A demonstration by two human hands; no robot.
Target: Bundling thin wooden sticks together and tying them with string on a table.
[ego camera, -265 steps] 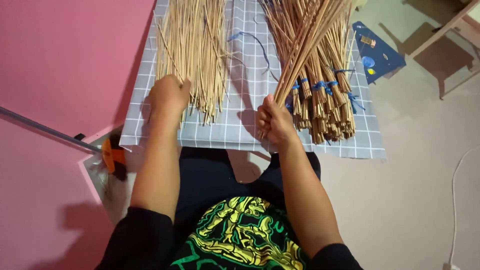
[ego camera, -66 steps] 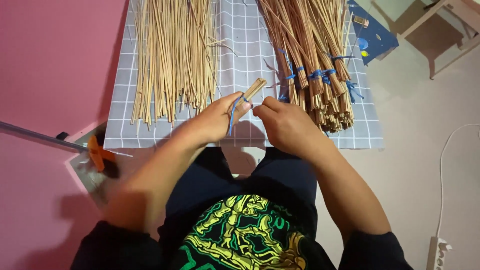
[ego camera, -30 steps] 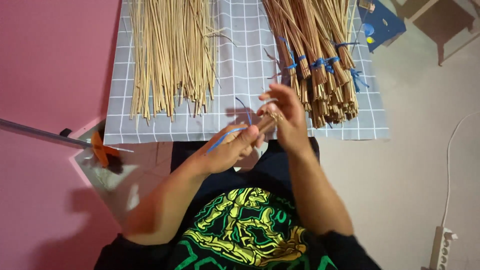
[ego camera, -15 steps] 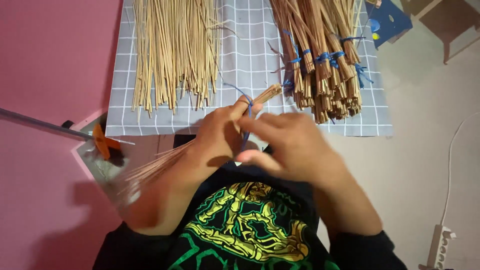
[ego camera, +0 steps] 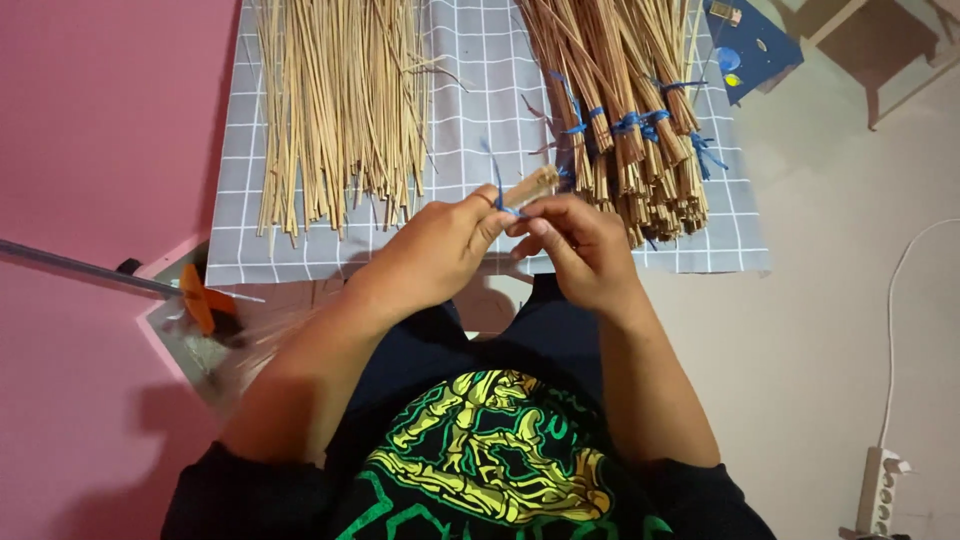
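Note:
My left hand [ego camera: 435, 245] grips a small bundle of straw sticks [ego camera: 533, 184], whose cut end pokes out past my fingers. A thin blue string [ego camera: 497, 183] winds round the bundle near that end. My right hand [ego camera: 572, 238] pinches the string and the bundle just beside my left fingers. Both hands hover over the near edge of a grey checked mat [ego camera: 470, 70]. Loose straw sticks [ego camera: 335, 100] lie on the mat's left half. Several straw bundles tied with blue string [ego camera: 630, 130] lie on its right half.
A pink surface [ego camera: 100, 120] lies to the left with a thin metal rod [ego camera: 85, 267] and an orange-handled tool [ego camera: 200, 305] in a tray. A dark blue card [ego camera: 748, 45] sits at the mat's far right. A white cable and a power strip [ego camera: 875, 480] lie on the right floor.
My hands went from picking sticks off the mat to holding one small bundle between them. Over the last second they rose a little, with the blue string now round the bundle.

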